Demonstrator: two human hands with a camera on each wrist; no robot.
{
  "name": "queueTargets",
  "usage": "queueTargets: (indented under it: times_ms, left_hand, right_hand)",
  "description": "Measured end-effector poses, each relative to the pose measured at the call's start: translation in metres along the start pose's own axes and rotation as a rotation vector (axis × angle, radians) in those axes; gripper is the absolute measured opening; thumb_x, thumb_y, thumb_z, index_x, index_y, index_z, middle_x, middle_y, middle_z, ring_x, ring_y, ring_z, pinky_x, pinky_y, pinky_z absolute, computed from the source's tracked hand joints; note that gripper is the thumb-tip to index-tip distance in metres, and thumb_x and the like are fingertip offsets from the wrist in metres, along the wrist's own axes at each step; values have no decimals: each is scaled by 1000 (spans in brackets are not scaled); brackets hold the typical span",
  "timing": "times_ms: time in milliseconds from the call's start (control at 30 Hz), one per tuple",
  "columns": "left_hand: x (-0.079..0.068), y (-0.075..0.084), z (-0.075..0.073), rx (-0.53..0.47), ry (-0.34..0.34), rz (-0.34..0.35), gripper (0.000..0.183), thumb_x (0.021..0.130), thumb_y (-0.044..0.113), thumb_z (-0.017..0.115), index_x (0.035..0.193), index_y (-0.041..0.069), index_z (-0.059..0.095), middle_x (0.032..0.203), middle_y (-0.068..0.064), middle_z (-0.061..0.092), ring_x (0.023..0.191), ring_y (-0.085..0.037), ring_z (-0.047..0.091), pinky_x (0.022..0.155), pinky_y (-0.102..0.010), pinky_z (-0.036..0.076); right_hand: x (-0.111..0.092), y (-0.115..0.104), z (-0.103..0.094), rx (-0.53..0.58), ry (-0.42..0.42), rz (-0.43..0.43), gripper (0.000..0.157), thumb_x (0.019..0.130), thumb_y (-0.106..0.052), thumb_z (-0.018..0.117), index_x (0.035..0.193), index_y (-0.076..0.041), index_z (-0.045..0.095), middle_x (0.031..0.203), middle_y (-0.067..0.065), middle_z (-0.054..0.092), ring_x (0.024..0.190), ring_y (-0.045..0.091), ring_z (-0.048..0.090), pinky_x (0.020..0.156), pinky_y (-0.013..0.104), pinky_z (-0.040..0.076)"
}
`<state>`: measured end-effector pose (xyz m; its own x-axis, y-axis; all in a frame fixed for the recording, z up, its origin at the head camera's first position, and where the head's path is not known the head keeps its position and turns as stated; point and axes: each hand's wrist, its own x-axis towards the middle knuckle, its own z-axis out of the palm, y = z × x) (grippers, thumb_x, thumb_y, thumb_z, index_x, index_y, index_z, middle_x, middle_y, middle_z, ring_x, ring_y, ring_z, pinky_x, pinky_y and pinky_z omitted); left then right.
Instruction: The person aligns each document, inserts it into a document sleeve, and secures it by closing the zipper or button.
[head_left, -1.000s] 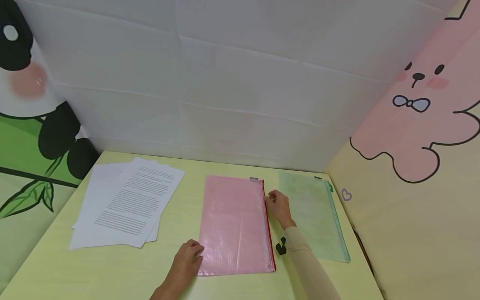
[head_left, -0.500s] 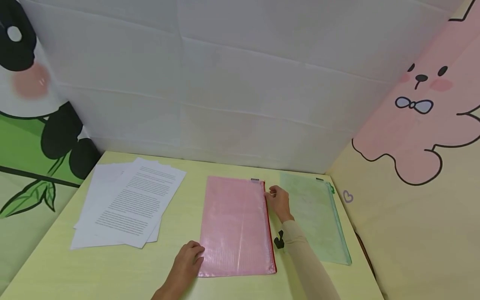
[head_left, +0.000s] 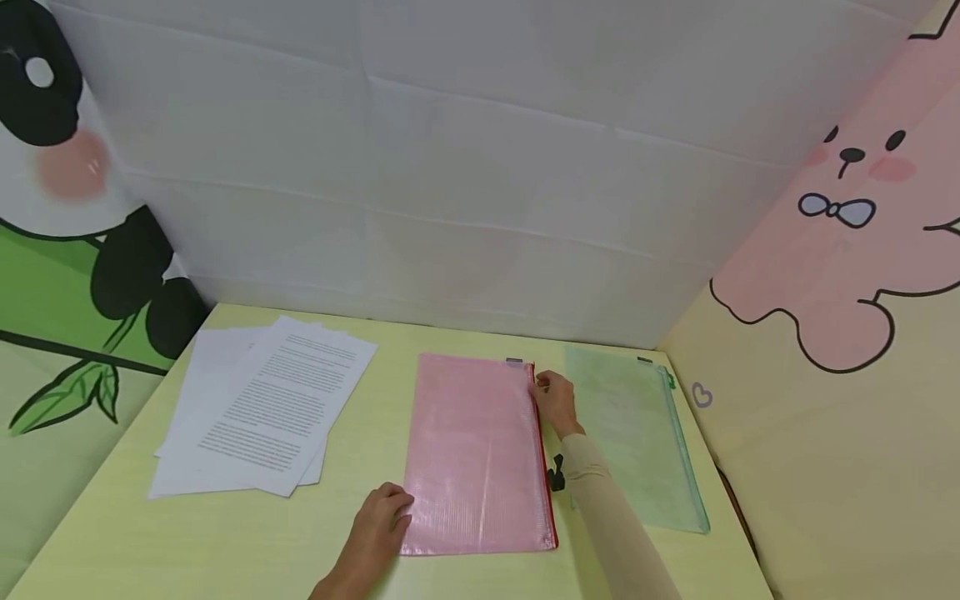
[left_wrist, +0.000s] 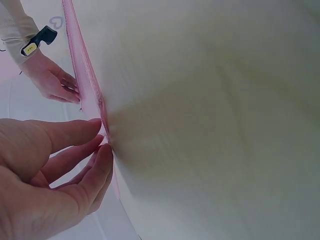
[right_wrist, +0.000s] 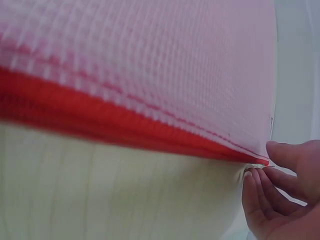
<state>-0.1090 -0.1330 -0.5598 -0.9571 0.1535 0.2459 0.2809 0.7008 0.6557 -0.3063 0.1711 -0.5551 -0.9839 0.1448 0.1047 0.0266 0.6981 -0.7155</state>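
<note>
On the counter (head_left: 225, 542) I see a pink pouch (head_left: 472, 450) lying flat, and a green pouch (head_left: 637, 450), partly covered by the right sleeve (head_left: 618, 517). The left hand (head_left: 378, 521) pinches the pink one's left edge; the right hand (head_left: 557, 402), its upper right corner, detail unclear.

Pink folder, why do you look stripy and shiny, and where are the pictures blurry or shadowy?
Head view: pale streaks, probably reflected light, run down the lower part of the pink folder; left wrist view: a soft shadow lies on the table beside the left hand; right wrist view: the red zipper edge looks blurry toward the left.
</note>
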Motion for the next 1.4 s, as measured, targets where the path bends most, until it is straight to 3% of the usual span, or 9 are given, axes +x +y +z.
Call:
queueTargets:
  times_ms: [367, 733, 1167, 1400]
  left_hand:
    - [0, 0, 2, 3, -19, -15, 18, 79, -10, 79, 92, 0, 74, 97, -4, 62, 92, -28, 60, 84, -42, 55]
    - [0, 0, 3, 29, -10, 20, 18, 77, -10, 80, 90, 0, 74, 95, -4, 62, 91, -30, 59, 83, -41, 55]
    - [5, 0, 6, 29, 89, 96, 26, 67, -16, 74, 84, 2, 70, 83, -1, 60, 78, -25, 58, 73, -37, 53]
    - [13, 4, 7, 11, 102, 94, 22, 71, -16, 72, 84, 2, 71, 79, -1, 60, 75, -24, 59, 71, -37, 54]
  right_hand:
    - [0, -2, -3, 16, -13, 38, 17, 94, 2, 71, 109, 10, 69, 102, 23, 71, 95, 36, 68, 84, 47, 60]
    - [0, 1, -6, 62, 0, -37, 11, 93, 3, 72, 103, 6, 71, 96, 20, 71, 88, 33, 68, 78, 44, 61]
    - [2, 1, -10, 77, 12, -99, 9, 92, 2, 74, 101, 2, 72, 94, 16, 72, 86, 30, 68, 79, 44, 61]
    - [0, 1, -12, 89, 34, -143, 8, 92, 1, 74, 100, 2, 72, 93, 15, 72, 87, 28, 69, 82, 43, 61]
